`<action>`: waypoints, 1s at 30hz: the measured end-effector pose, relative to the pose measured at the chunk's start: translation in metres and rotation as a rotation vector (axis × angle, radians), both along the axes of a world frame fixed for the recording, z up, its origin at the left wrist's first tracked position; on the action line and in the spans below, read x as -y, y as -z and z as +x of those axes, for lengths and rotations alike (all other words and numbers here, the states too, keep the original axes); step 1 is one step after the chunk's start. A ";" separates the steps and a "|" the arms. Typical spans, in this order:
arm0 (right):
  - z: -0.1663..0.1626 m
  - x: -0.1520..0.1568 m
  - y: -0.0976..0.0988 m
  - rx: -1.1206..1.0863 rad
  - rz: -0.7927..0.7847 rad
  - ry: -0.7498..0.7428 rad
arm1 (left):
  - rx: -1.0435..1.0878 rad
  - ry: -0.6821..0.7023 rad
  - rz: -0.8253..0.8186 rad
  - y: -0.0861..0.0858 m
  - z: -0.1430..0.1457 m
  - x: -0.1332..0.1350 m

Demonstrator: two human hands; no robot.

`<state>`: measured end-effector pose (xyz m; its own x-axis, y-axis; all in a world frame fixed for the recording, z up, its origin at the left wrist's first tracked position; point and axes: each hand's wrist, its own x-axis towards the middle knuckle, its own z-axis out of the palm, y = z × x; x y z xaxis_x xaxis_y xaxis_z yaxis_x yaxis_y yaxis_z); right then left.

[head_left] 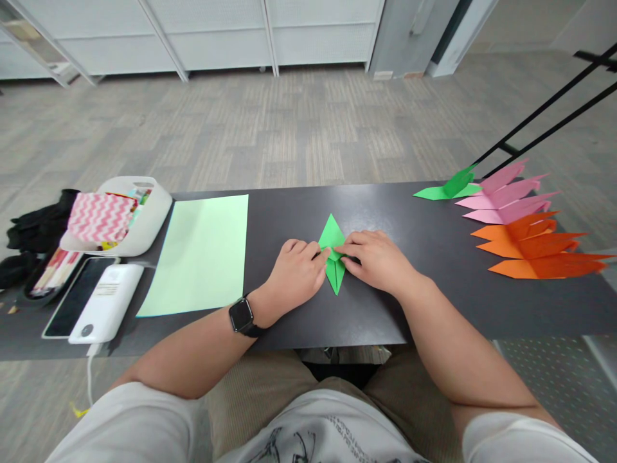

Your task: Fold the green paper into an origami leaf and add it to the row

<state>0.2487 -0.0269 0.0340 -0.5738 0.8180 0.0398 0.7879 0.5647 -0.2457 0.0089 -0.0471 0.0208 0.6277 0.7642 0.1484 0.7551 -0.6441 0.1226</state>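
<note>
A green folded origami paper (331, 226) lies on the dark table in front of me, shaped like a long diamond with a flap across its middle and a split lower half. At its left edge is my left hand (299, 270), fingers curled and pressed on the fold, with a black watch on the wrist. My right hand (378, 260) comes in from the other side, its fingertips bent and closed on the paper's right edge. The fingertips partly cover the middle of the paper.
Left of my hands lies a stack of pale green sheets (202, 251). Beyond it are a white power bank (107, 302), a phone (72, 302) and a white basket (157, 215) holding a pink zigzag-patterned pouch (100, 217). Folded green (446, 190), pink (506, 193) and orange (535, 247) paper pieces stand at right.
</note>
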 end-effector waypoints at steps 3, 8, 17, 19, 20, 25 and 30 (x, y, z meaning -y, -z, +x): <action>-0.002 0.004 0.000 0.031 0.026 0.001 | -0.017 -0.006 0.002 0.001 0.001 0.003; -0.007 0.009 -0.001 0.074 0.047 0.027 | -0.060 -0.018 0.004 0.002 0.004 0.006; -0.009 0.014 -0.006 0.158 0.042 0.054 | -0.086 -0.052 0.028 -0.002 0.005 0.005; -0.008 0.013 -0.007 0.147 0.017 0.059 | -0.074 -0.039 0.035 -0.002 0.003 0.004; -0.006 0.012 -0.008 0.139 0.001 0.058 | -0.068 -0.034 0.040 -0.002 0.003 0.003; -0.001 0.009 -0.012 0.140 -0.020 0.064 | -0.077 -0.077 0.058 -0.002 0.000 0.005; -0.004 0.015 -0.011 0.210 -0.005 0.079 | -0.106 -0.111 0.036 -0.005 0.002 0.008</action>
